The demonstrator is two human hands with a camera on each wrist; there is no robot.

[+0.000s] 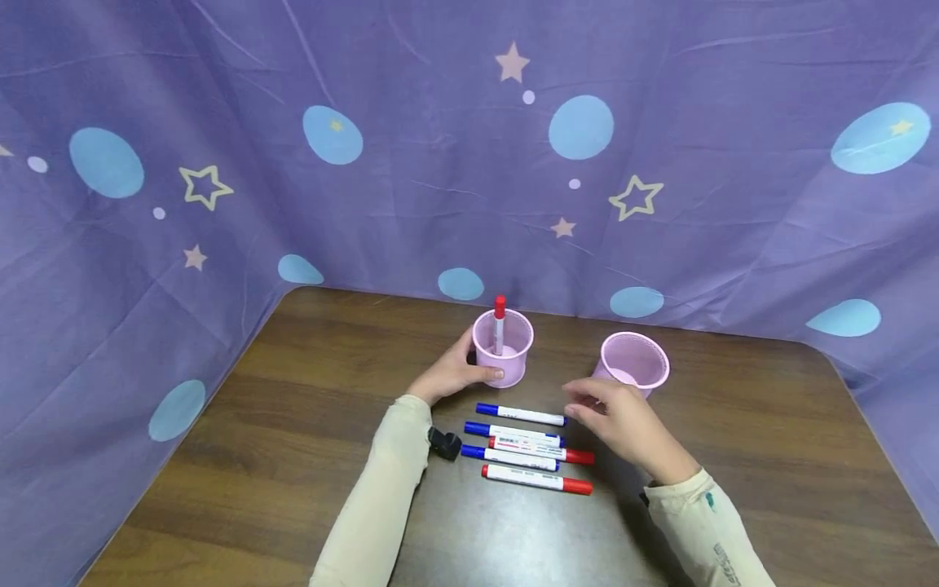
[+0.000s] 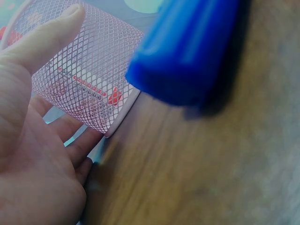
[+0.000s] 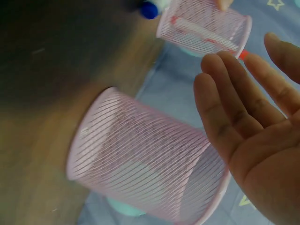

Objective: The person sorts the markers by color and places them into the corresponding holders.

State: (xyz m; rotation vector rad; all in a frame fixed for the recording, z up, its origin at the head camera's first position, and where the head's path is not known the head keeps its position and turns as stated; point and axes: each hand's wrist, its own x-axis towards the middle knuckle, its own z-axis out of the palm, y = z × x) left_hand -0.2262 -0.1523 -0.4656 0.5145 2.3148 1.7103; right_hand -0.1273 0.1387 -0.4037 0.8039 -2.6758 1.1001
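Here, the left hand (image 1: 452,373) curls its thumb and fingers round the left pink mesh cup (image 1: 517,370), gripping its side, and inside stands 1 red-capped marker (image 1: 499,333) whose cap rises above the thumb. Below that thumb in the head view and reaching rightward, 3 blue-capped markers (image 1: 524,415) and 2 loose red-capped markers (image 1: 535,478) lie side by side on the wooden table (image 1: 330,375), their right ends near the fingertips of the right hand (image 1: 623,420). That hand holds nothing, its fingers loosely bent, and the right pink mesh cup (image 1: 635,354) stands just beyond them.
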